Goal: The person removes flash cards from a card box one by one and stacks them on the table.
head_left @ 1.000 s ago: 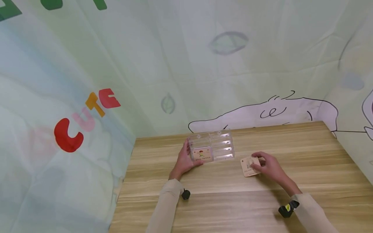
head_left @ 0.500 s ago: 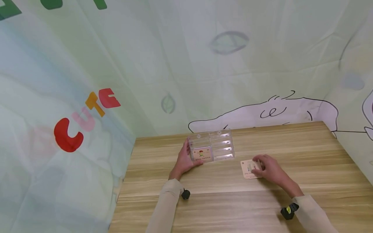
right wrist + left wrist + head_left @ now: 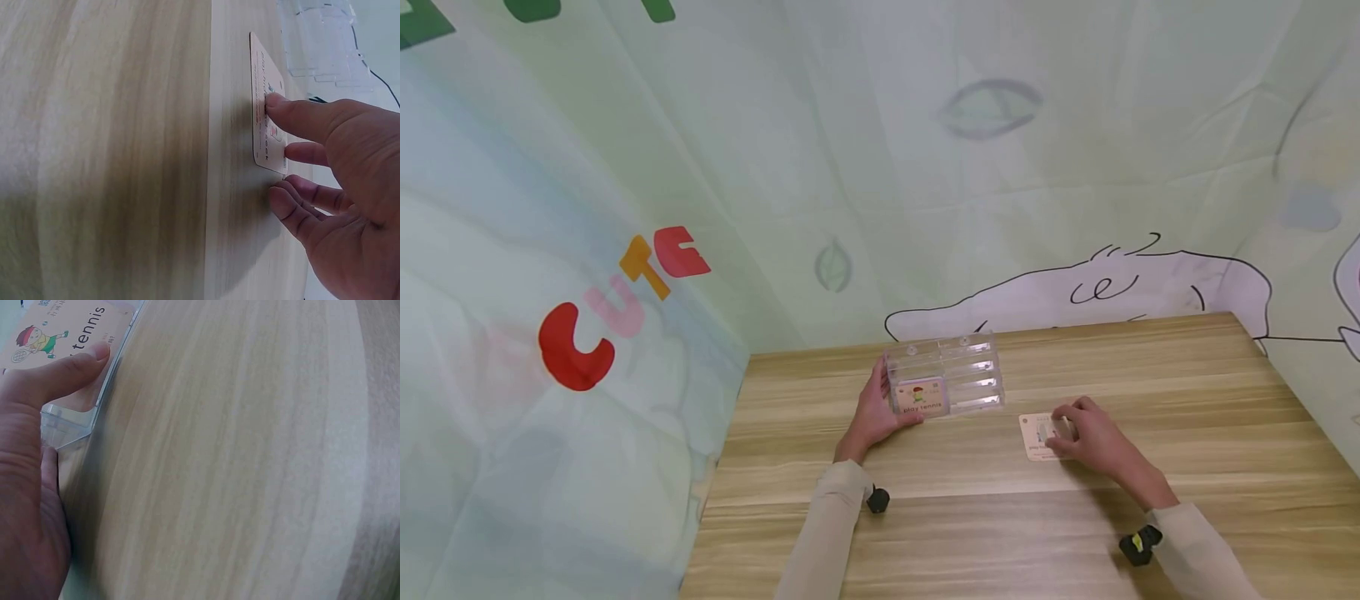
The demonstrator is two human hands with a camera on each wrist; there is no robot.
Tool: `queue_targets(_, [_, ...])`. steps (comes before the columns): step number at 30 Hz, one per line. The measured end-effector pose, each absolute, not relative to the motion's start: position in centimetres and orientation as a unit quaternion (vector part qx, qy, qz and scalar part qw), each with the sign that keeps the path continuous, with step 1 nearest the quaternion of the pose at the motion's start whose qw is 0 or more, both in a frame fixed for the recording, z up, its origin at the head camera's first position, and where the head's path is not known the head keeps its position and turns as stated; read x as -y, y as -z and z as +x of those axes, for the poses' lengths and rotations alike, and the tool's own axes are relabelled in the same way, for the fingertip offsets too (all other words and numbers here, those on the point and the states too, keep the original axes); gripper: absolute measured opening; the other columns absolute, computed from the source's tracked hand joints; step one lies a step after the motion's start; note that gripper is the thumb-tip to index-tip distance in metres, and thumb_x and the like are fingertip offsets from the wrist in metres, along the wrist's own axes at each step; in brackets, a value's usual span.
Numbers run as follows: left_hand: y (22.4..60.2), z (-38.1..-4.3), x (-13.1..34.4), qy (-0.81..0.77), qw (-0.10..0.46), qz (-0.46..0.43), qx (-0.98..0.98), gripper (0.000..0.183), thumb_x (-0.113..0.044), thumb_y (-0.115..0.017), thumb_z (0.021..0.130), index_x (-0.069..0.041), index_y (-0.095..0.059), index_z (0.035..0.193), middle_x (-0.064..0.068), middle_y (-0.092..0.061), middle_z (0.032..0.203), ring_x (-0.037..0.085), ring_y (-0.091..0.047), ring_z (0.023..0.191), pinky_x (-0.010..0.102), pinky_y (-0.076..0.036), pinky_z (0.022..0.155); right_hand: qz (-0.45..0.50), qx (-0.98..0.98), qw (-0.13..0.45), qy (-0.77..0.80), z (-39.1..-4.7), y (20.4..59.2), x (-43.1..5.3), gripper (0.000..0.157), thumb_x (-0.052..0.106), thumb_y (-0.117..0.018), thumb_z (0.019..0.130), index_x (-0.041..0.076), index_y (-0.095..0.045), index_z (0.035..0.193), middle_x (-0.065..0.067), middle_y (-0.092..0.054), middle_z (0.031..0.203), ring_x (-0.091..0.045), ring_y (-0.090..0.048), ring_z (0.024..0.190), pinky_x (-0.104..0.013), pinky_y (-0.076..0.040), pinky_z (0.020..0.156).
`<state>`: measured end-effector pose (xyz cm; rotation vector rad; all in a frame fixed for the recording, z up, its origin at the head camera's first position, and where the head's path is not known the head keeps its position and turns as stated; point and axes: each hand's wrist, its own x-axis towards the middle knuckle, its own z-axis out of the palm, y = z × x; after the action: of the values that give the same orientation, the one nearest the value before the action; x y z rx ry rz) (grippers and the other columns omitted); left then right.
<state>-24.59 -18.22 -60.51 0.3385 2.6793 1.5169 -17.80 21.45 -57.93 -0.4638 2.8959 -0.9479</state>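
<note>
Card (image 3: 1042,435) now flat on table (image 3: 1000,517), right hand (image 3: 1093,437) fingertips pressing it, not gripped. Left hand (image 3: 872,412) clasps clear organizer (image 3: 946,379). Thin, light, bendy card probably needs edge pinch.

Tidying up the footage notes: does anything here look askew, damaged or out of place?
Nothing stands out. The clear box sits square on the table, left hand gripping it; the right hand presses a loose card flat beside it.
</note>
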Motion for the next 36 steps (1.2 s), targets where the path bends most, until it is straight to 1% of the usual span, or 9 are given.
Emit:
queue_targets(6, [60.6, -24.6, 18.3, -0.493, 0.018, 0.116, -0.862, 0.133, -0.028, -0.099, 0.070, -0.011, -0.009, 0.166, 0.020, -0.035, 0.162, 0.031, -0.037, 0.149, 0.040, -0.033, 0.122, -0.150, -0.941, 0.028, 0.303, -17.7, 57.9, -21.3, 0.042, 0.018, -0.086, 0.086, -0.005, -0.069, 0.116, -0.015, -0.055, 0.101, -0.018, -0.048, 0.075, -0.027, -0.043, 0.058])
queue_targets(11, [60.7, -24.7, 18.4, -0.489, 0.018, 0.119, -0.864, 0.133, -0.029, -0.099, 0.071, -0.011, -0.008, 0.166, 0.019, -0.035, 0.162, 0.031, -0.037, 0.149, 0.040, -0.033, 0.122, -0.147, -0.940, 0.013, 0.307, -17.8, 57.6, -21.0, 0.041, 0.021, -0.084, 0.089, -0.005, -0.069, 0.117, -0.014, -0.057, 0.100, -0.019, -0.049, 0.077, -0.029, -0.044, 0.059])
queue_targets(16, [60.7, -24.7, 18.5, -0.485, 0.021, 0.114, -0.867, 0.134, -0.029, -0.099, 0.070, -0.013, -0.008, 0.167, 0.017, -0.035, 0.163, 0.029, -0.036, 0.149, 0.037, -0.033, 0.122, -0.177, -0.927, -0.029, 0.330, -18.3, 56.9, -20.0, 0.039, 0.022, -0.081, 0.092, -0.004, -0.069, 0.119, -0.013, -0.064, 0.102, -0.018, -0.056, 0.079, -0.032, -0.051, 0.064])
queue_targets(18, [60.7, -24.7, 18.5, -0.485, 0.023, 0.112, -0.867, 0.134, -0.029, -0.099, 0.070, -0.013, -0.008, 0.167, 0.017, -0.035, 0.162, 0.028, -0.036, 0.149, 0.036, -0.033, 0.122, -0.195, -0.916, -0.034, 0.349, -18.6, 56.6, -19.3, 0.038, 0.021, -0.080, 0.093, -0.003, -0.069, 0.119, -0.013, -0.065, 0.103, -0.017, -0.059, 0.081, -0.032, -0.054, 0.067])
queue_targets(27, [60.7, -24.7, 18.4, -0.495, 0.018, 0.118, -0.861, 0.133, -0.026, -0.099, 0.070, -0.010, -0.009, 0.166, 0.020, -0.037, 0.160, 0.030, -0.038, 0.148, 0.039, -0.034, 0.122, -0.254, -0.875, -0.009, 0.413, -20.4, 55.9, -14.7, 0.038, 0.020, -0.078, 0.095, -0.001, -0.068, 0.126, -0.011, -0.067, 0.105, -0.014, -0.062, 0.085, -0.029, -0.058, 0.069])
queue_targets(31, [60.8, -24.7, 18.4, -0.493, 0.020, 0.116, -0.862, 0.133, -0.027, -0.099, 0.070, -0.012, -0.009, 0.166, 0.018, -0.036, 0.161, 0.028, -0.038, 0.148, 0.036, -0.033, 0.122, -0.266, -0.860, 0.003, 0.434, -21.0, 55.8, -12.6, 0.038, 0.017, -0.078, 0.095, -0.002, -0.067, 0.126, -0.013, -0.068, 0.105, -0.015, -0.063, 0.086, -0.028, -0.059, 0.070])
queue_targets(36, [60.7, -24.7, 18.3, -0.493, 0.021, 0.110, -0.863, 0.132, -0.027, -0.100, 0.070, -0.014, -0.010, 0.166, 0.017, -0.037, 0.161, 0.028, -0.039, 0.148, 0.037, -0.034, 0.122, -0.275, -0.849, 0.022, 0.451, -21.7, 55.6, -10.4, 0.040, 0.016, -0.077, 0.095, -0.002, -0.065, 0.129, -0.016, -0.067, 0.109, -0.016, -0.063, 0.086, -0.028, -0.059, 0.070])
